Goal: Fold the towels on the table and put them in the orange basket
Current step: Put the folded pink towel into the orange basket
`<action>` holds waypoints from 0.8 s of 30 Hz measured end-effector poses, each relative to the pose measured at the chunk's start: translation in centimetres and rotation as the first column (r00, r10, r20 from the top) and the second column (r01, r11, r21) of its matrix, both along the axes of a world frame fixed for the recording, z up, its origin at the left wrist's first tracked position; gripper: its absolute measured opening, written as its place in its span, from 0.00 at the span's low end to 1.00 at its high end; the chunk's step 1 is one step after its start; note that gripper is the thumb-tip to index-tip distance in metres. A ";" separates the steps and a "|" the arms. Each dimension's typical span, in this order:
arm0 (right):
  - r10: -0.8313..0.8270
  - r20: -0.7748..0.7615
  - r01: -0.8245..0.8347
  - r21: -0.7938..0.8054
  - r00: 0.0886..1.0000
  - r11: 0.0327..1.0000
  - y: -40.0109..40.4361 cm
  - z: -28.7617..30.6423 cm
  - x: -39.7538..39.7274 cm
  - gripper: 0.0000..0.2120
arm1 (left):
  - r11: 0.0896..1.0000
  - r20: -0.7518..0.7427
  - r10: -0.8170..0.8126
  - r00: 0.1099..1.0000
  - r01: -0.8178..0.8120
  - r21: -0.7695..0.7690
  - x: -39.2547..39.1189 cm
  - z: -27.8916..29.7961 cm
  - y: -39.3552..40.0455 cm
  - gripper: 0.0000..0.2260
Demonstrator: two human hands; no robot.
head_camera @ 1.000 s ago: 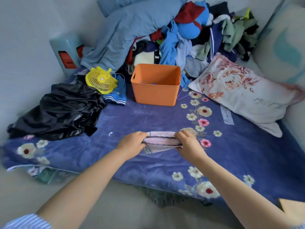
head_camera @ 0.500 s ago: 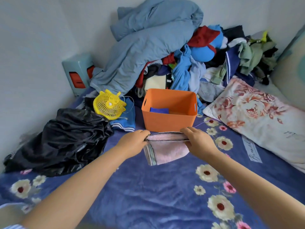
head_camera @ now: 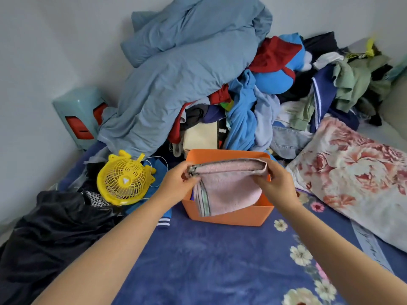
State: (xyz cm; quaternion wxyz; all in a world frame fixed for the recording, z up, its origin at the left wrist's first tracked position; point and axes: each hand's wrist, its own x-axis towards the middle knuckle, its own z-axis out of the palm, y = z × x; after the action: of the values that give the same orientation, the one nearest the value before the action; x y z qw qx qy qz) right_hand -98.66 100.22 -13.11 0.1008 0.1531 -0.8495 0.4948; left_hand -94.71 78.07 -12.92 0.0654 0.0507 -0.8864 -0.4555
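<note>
A folded pink towel (head_camera: 229,188) with a striped end hangs over the open top of the orange basket (head_camera: 229,217), its lower part draped past the basket's front rim. My left hand (head_camera: 176,183) pinches the towel's left end. My right hand (head_camera: 276,181) grips its right end. Both hands hold the folded edge level above the basket. A little blue cloth shows inside the basket at its left wall; the rest of the inside is hidden by the towel.
A yellow mini fan (head_camera: 125,180) lies left of the basket, and a black garment (head_camera: 48,236) lies nearer on the left. A big pile of clothes and a blue quilt (head_camera: 187,69) rises behind. A floral pillow (head_camera: 356,177) lies to the right. Blue flowered bedding (head_camera: 209,267) lies in front.
Both hands lifted the folded pink towel off the bedding and carried it forward until it hangs over the orange basket. The view moved closer to the basket.
</note>
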 end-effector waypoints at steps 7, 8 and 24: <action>0.019 0.151 0.000 -0.123 0.988 0.992 -2.3 -2.4 -10.4 0.14 | 0.919 0.055 0.057 0.997 -0.074 0.387 -12.0 -3.3 -1.2 0.12; 0.008 0.177 0.011 -0.108 0.984 0.994 -2.3 -3.2 -11.8 0.15 | 0.905 0.085 0.042 0.996 -0.074 0.419 -13.5 -4.5 -1.1 0.11; -0.413 0.655 -0.015 0.544 0.633 0.839 0.4 -30.5 -25.9 0.20 | 0.993 0.756 0.028 0.654 -0.107 0.056 -27.8 -32.4 6.2 0.17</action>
State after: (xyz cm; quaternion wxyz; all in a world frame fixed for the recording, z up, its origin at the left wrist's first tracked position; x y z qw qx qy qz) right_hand -124.55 100.66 -43.63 -0.2460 -0.1429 -0.9228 0.2597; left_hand -122.52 84.27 -45.29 -0.2931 0.2707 -0.8086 -0.4325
